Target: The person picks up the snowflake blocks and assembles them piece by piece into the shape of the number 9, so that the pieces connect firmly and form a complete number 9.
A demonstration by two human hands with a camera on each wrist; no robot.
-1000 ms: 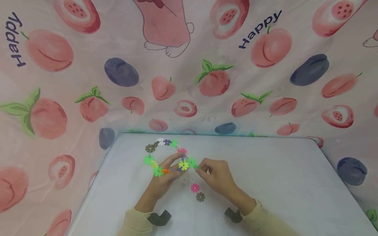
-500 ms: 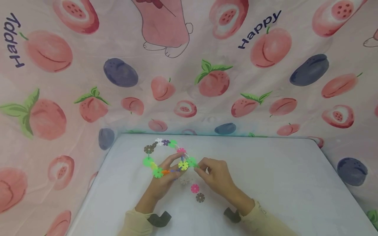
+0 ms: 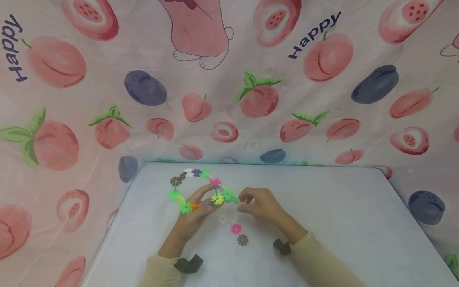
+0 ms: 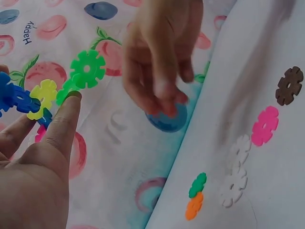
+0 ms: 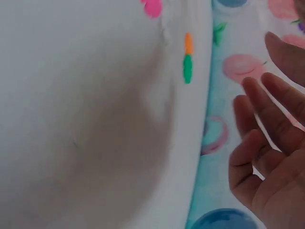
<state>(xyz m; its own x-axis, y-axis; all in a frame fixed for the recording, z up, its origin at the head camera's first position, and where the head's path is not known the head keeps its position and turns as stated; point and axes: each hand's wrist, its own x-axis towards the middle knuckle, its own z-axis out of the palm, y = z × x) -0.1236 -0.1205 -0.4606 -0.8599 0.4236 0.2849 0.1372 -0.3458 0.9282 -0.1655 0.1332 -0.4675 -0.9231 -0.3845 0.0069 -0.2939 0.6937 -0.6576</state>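
Observation:
A ring-shaped chain of interlocking plastic snowflake discs (image 3: 186,207), in many colours, hangs in the air on the left side of the head view. My left hand (image 3: 191,221) holds it between thumb and fingers. At the chain's right end, green discs (image 4: 87,69) stick out past my left thumb in the left wrist view. My right hand (image 3: 263,205) is just right of these, apart from them, with loosely bent fingers and nothing between them. In the right wrist view the right hand's fingers (image 5: 276,124) are spread and bare.
On the white table (image 3: 340,223) lie a pink disc (image 3: 236,229), a brown disc (image 3: 242,240) and pale white discs (image 4: 233,188). A green and orange joined pair (image 4: 194,205) lies near the table's edge. Fruit-printed cloth (image 3: 229,87) stands behind.
My right hand has let go of the green disc at the chain's end and parted its fingers. My left hand and the chain have shifted slightly left.

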